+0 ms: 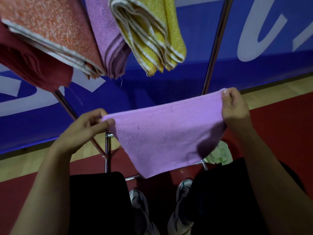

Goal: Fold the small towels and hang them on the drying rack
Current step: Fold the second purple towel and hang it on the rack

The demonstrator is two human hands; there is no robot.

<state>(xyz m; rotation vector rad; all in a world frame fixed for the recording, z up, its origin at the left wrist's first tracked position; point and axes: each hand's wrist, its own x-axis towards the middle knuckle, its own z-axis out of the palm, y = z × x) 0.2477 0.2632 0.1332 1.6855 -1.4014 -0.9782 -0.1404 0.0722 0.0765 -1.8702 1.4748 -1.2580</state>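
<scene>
Four hung towels (55, 36), one held (162, 133).

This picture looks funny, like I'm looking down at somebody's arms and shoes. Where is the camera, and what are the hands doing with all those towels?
The camera sits on a person's head, looking down, so you see their own arms and shoes. The left hand and the right hand each pinch a top corner of a purple towel, stretching it out. Above, folded towels already hang on the drying rack: a dark red one, an orange one, another purple one and a yellow one. Down by the feet lies a pale green cloth.
</scene>
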